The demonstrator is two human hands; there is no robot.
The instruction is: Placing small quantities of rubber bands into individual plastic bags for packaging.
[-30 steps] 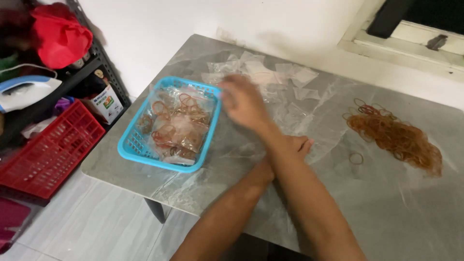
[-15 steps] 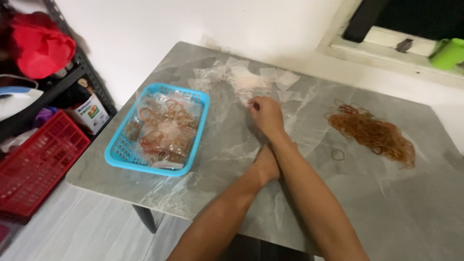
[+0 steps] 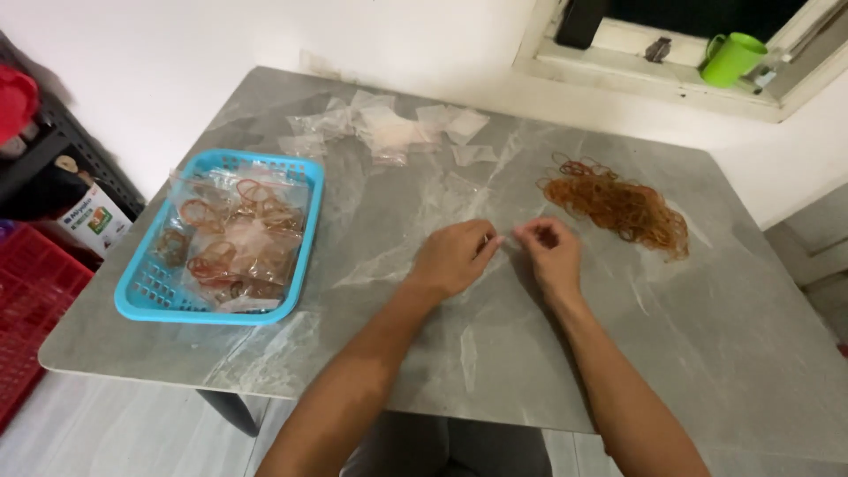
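Note:
My left hand [image 3: 455, 256] and my right hand [image 3: 552, 252] meet at the middle of the grey marble table [image 3: 495, 353]. Their fingertips pinch a small clear plastic bag [image 3: 508, 240] between them; the bag is barely visible. A loose heap of brown rubber bands [image 3: 618, 205] lies just beyond my right hand. A pile of empty clear bags [image 3: 389, 132] sits at the far edge. On the left, a blue plastic basket [image 3: 132, 300] holds several clear bags filled with rubber bands [image 3: 230, 247].
A green mug [image 3: 729, 57] stands on the window sill at the back right. A dark shelf with a small box [image 3: 93, 221] and a red crate [image 3: 26, 327] stand left of the table. A white wall runs behind it.
My right hand came back from the basket and the bag pile to the table's middle. My left hand moved out from under the right arm, and both now pinch together.

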